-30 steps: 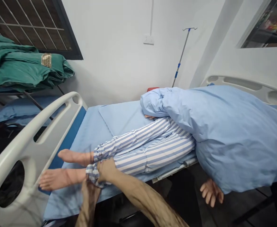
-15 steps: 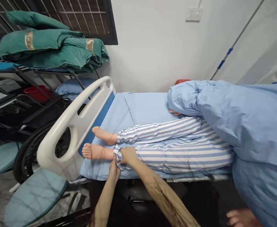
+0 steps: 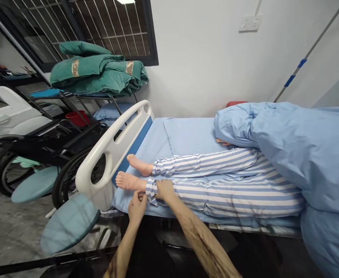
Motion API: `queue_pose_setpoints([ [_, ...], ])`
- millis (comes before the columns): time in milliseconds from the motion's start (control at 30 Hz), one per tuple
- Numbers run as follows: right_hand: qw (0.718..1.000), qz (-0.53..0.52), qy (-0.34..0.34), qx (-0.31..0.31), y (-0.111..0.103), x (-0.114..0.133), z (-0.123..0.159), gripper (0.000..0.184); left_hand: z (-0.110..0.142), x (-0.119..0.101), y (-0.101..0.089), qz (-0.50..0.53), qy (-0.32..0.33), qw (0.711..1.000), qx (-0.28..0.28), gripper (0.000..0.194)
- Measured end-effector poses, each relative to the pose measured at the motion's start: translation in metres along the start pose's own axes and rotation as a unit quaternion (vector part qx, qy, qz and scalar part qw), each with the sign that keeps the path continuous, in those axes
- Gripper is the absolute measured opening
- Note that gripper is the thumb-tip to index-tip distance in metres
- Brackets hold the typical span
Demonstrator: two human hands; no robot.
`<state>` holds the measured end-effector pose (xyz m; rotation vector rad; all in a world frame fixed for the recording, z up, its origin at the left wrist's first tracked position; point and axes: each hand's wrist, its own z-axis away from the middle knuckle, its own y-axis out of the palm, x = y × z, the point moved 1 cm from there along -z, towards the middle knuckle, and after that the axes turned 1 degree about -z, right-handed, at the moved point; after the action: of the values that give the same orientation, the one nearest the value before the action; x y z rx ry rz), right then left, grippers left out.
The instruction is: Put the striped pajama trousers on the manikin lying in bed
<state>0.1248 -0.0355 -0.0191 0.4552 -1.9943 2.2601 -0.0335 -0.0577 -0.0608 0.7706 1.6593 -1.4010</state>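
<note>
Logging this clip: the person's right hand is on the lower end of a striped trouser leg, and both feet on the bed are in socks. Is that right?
Not the socks: the head view shows both feet bare. The right hand is indeed on the striped trouser leg's lower end.

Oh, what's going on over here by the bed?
Someone has both hands at the ankle end of a figure lying on a bed. The right hand lies on the nearer leg of the striped trousers, close to the cuff. The left hand, fingers curled, is beside the near ankle; whether it touches is hard to tell. A blue quilt covers the trousers' upper end.
</note>
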Motion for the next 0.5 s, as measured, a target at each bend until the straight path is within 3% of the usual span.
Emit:
queue_pose_setpoints([
  [133, 1.000, 0.005, -0.006, -0.010, -0.004, -0.004, 0.007, 0.058, -0.016, -0.036, 0.010, -0.149, 0.201, 0.968, 0.016, 0.019],
  [200, 1.000, 0.011, -0.006, -0.013, -0.005, -0.007, 0.011, 0.060, -0.026, -0.050, 0.021, -0.205, 0.262, 0.942, 0.036, 0.021],
  [300, 1.000, 0.016, -0.001, -0.025, -0.008, -0.010, 0.018, 0.055, -0.039, -0.056, 0.039, -0.269, 0.295, 0.915, 0.056, 0.022],
  [433, 0.997, 0.003, 0.007, -0.079, -0.017, -0.010, 0.030, 0.046, -0.045, -0.044, 0.052, -0.325, 0.301, 0.894, 0.075, 0.026],
  [500, 0.997, -0.011, 0.000, -0.077, -0.022, -0.010, 0.034, 0.046, -0.045, -0.038, 0.055, -0.346, 0.303, 0.884, 0.087, 0.027],
])
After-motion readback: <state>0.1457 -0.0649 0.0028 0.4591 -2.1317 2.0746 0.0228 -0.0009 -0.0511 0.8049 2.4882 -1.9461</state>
